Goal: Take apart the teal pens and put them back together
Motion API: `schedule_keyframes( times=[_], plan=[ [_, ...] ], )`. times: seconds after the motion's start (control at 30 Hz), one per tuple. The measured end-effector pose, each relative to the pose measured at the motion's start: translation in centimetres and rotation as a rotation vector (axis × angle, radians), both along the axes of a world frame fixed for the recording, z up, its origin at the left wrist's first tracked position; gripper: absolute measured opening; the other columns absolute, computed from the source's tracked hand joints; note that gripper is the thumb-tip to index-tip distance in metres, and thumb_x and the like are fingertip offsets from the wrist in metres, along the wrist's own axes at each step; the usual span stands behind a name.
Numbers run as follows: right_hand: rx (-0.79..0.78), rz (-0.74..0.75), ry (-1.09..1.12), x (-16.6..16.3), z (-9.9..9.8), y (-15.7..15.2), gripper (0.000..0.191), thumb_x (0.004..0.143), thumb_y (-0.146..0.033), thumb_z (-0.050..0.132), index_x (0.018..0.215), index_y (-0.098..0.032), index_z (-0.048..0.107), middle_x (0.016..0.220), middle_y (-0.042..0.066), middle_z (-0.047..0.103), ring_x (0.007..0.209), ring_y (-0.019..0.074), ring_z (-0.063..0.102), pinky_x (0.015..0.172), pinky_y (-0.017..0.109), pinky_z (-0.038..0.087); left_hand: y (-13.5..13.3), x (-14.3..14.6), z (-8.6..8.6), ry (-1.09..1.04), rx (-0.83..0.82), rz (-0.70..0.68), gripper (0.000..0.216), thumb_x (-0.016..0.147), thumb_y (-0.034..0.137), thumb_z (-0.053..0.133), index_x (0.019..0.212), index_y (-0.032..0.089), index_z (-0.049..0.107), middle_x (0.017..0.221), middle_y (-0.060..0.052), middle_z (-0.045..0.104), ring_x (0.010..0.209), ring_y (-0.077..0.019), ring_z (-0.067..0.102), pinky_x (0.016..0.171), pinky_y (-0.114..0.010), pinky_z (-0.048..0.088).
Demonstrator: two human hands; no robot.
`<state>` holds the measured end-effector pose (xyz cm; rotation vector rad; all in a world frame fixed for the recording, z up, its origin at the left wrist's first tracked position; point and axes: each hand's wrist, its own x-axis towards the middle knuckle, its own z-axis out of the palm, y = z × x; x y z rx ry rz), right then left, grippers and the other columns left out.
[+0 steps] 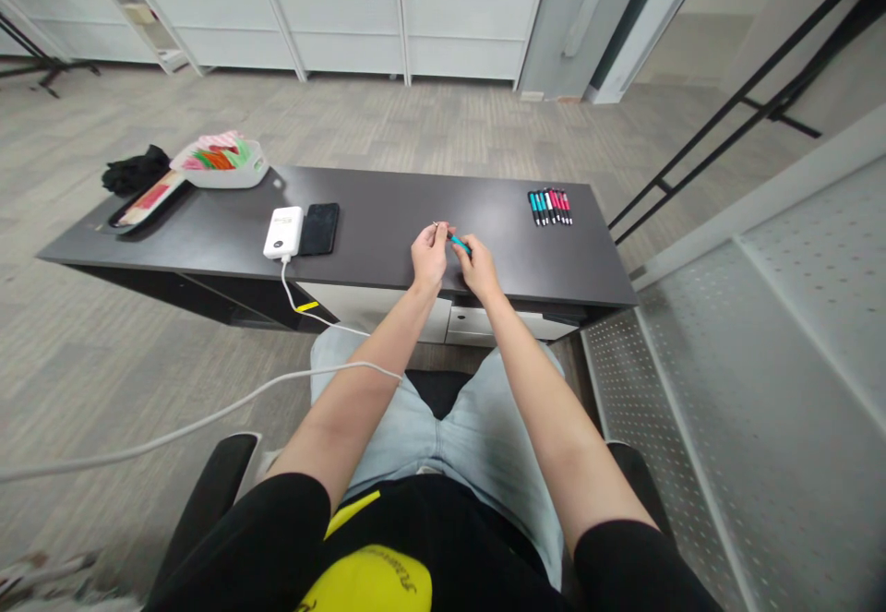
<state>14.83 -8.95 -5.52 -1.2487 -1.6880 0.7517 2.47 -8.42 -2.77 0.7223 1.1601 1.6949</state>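
Both my hands meet over the front middle of a dark table. My right hand is closed around a teal pen. My left hand pinches a small thin part at the pen's left end; I cannot make out what it is. A row of several teal, red and pink pens lies on the table to the far right, apart from my hands.
A white power bank with a cable running off the front edge lies beside a black phone. At the table's left end are a white tray of colourful items, a flat tray and black cloth. A perforated metal panel stands right.
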Motion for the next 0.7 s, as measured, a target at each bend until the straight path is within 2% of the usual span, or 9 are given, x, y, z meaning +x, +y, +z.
schedule_keyframes(
  times=[0.1,0.2,0.27,0.37,0.47,0.6,0.7],
  plan=[
    [0.013,0.032,-0.026,-0.2,0.1,0.1,0.029,0.120,-0.054,0.059,0.104,-0.031,0.069,0.112,0.011,0.080,0.113,0.0332,0.077,0.114,0.049,0.065,0.4,-1.5,-0.1,0.043,0.008,-0.074,0.020,0.114,0.029,0.092,0.101,0.019,0.081,0.105,-0.010,0.092,0.102,-0.0202,0.088,0.097,-0.030,0.070],
    [0.042,0.048,-0.068,-0.3,0.1,0.3,0.033,0.122,-0.048,0.049,0.108,-0.030,0.072,0.122,0.015,0.082,0.124,0.0345,0.079,0.121,0.051,0.063,0.6,-4.0,-0.4,0.202,0.018,-0.210,0.034,0.108,0.046,0.100,0.102,0.019,0.080,0.111,-0.011,0.094,0.096,-0.0192,0.088,0.096,-0.032,0.071],
    [0.060,0.054,-0.110,-0.3,0.0,0.4,0.027,0.121,-0.045,0.054,0.111,-0.029,0.074,0.126,0.015,0.083,0.127,0.0347,0.079,0.122,0.050,0.062,0.4,-5.8,-0.5,0.272,0.014,-0.256,0.041,0.101,0.052,0.106,0.098,0.020,0.081,0.107,-0.011,0.093,0.091,-0.0193,0.087,0.094,-0.033,0.071],
    [0.054,0.078,-0.171,-0.3,-0.3,0.2,0.017,0.117,-0.041,0.066,0.123,-0.029,0.076,0.132,0.012,0.086,0.124,0.0332,0.080,0.115,0.046,0.065,0.0,-8.1,-0.7,0.354,-0.006,-0.284,0.050,0.088,0.056,0.114,0.089,0.021,0.079,0.091,-0.008,0.089,0.080,-0.0211,0.083,0.085,-0.034,0.067],
    [0.025,0.105,-0.240,-0.2,-0.4,0.0,0.021,0.120,-0.041,0.066,0.132,-0.029,0.079,0.135,0.011,0.088,0.121,0.0333,0.082,0.110,0.045,0.065,-0.6,-9.6,-0.8,0.468,-0.008,-0.289,0.046,0.086,0.050,0.115,0.082,0.023,0.077,0.080,-0.004,0.084,0.077,-0.0223,0.079,0.083,-0.036,0.062],
    [0.048,0.140,-0.370,-0.3,-0.1,-0.2,0.027,0.126,-0.038,0.059,0.123,-0.029,0.084,0.136,0.013,0.089,0.132,0.0357,0.081,0.121,0.048,0.061,-1.2,-10.5,-1.0,0.824,-0.011,-0.284,0.032,0.101,0.036,0.097,0.082,0.027,0.073,0.078,-0.001,0.080,0.078,-0.0233,0.074,0.082,-0.037,0.057],
    [0.063,0.163,-0.415,-0.3,0.3,-0.4,0.021,0.124,-0.036,0.066,0.130,-0.028,0.084,0.139,0.014,0.089,0.132,0.0362,0.080,0.122,0.048,0.061,-1.4,-10.6,-1.3,0.905,-0.028,-0.280,0.033,0.106,0.034,0.089,0.081,0.027,0.068,0.077,0.000,0.077,0.078,-0.0239,0.072,0.081,-0.037,0.053]
  ],
)
